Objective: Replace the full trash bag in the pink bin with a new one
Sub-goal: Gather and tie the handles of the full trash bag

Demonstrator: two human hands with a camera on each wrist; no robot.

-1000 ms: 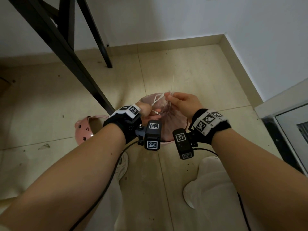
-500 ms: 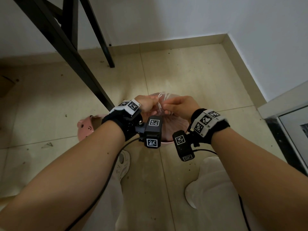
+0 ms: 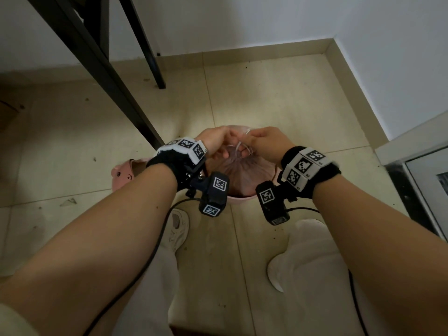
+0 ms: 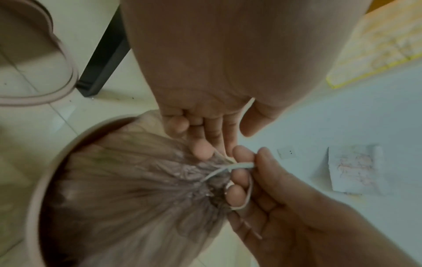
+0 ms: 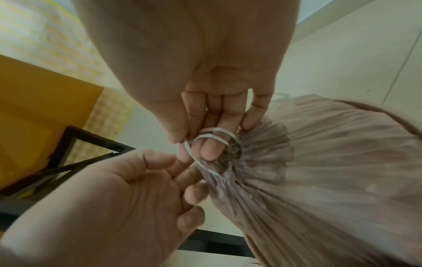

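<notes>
Head view: pinkish trash bag (image 3: 240, 173), neck gathered w/ white drawstring (image 3: 238, 147).

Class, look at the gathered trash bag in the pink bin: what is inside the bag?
The contents cannot be seen. The trash bag is cinched shut, its mouth bunched where the right hand and left hand work the white drawstring. Only pleated pinkish film shows inside the pink bin.

Both bare forearms reach forward from 7 and 5 o'clock, wrists nearly meeting at centre. The left hand (image 3: 215, 141) curls its fingers (image 4: 202, 150) downward, thumb apart. The right hand (image 3: 265, 141), at its 3 o'clock, pinches with thumb and forefinger, middle finger (image 5: 211, 150) hooked.
</notes>
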